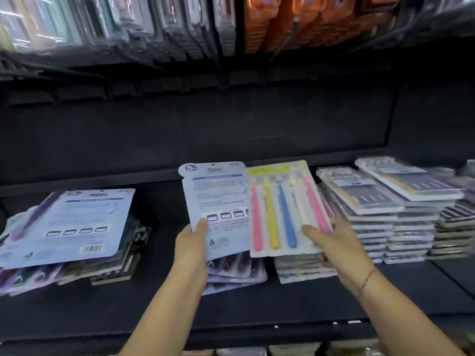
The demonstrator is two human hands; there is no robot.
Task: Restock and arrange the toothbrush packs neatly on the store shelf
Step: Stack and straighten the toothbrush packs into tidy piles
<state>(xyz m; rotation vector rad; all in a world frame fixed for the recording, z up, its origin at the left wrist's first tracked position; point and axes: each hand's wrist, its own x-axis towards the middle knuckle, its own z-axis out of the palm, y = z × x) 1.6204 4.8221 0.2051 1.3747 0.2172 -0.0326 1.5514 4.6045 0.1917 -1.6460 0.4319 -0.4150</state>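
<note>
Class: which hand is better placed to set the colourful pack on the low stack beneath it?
Right: the right hand grips the colourful pack above the low stack; the left hand holds a blue pack.

Toothbrush packs on the shelf [159,304]: two in hand, the others stacked.

The blue-backed pack [216,201] is tilted up with its printed card side showing, gripped at its lower left edge by the left hand [191,250]. Touching its right edge, the five-brush pack [280,209] faces up and shows pink, yellow, blue, cream and pink brushes; the right hand [336,250] holds it at the lower right corner. Below them lie the centre stack [236,273] and the low stack [303,268]. The left stack [64,227] is uneven, with its top pack card side up. The right stacks [372,201] are taller and squarer.
</note>
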